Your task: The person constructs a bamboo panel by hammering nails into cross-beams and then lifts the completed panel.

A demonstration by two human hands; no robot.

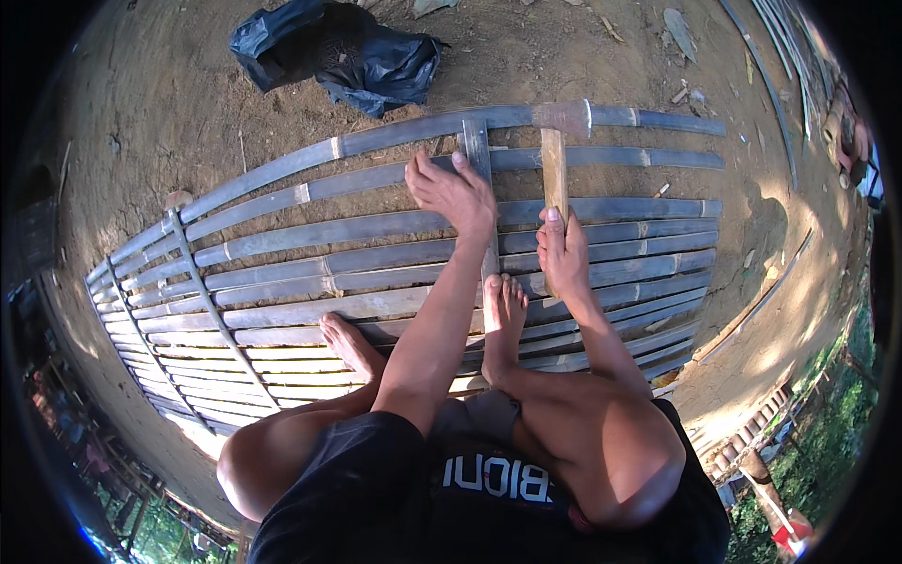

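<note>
Right hand [564, 256]: is gripping the wooden-handled hatchet [555, 174] tightly above the slats
Hatchet head [564, 119]: is overlapping the far slat [404, 132]; whether it is touching, I cannot tell
Left hand [453, 195]: is hanging near the crosspiece [476, 144], fingers half curled, thumb standing apart
Bamboo slats [357, 232]: are lying under both bare feet [349, 345]

Black short-sleeved shirt [479, 526], white lettering [498, 477] on front, below the right hand [565, 254]. Grey shorts [487, 414]. 2 bare feet [505, 320], left of that grip.
</note>
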